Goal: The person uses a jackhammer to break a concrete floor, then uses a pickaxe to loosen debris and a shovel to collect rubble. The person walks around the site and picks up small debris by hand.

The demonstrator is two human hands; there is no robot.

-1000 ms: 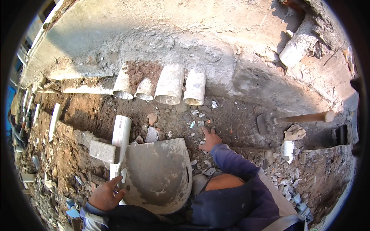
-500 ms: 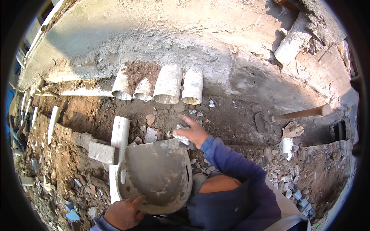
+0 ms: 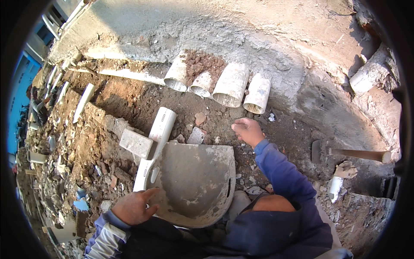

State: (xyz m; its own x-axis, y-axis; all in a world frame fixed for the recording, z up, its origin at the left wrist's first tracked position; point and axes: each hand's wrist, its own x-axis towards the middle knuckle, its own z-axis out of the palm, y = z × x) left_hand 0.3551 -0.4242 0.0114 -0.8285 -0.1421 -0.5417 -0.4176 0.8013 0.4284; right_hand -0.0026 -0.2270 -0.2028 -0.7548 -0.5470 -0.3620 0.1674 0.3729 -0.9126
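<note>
A shallow grey tub [image 3: 196,172] with handle slots and a dusty, stained inside lies in front of me. At its near left edge, my left hand [image 3: 133,207] has its thumb and forefinger spread over the rim. Beyond the tub's far right corner, my right hand [image 3: 249,131] is over the dirt with its fingers curled together. Whatever may be inside those fingers is hidden. Between that hand and the tub's far rim lie a pale rubble chunk [image 3: 196,136] and several smaller bits. A white plastic pipe [image 3: 163,125] runs along the tub's left side.
A concrete block [image 3: 136,143] rests against the white pipe. Large pipe ends [image 3: 230,84] jut from the wall base ahead. To the right lies a wooden-handled tool [image 3: 361,154] near a short white pipe stub [image 3: 336,188]. Broken rubble [image 3: 103,170] covers the left slope.
My view has turned, shifting the scene. The whitish rubble chunk my right hand held no longer shows in it, and the fingers have curled in. My left hand stays by the tub's rim.
</note>
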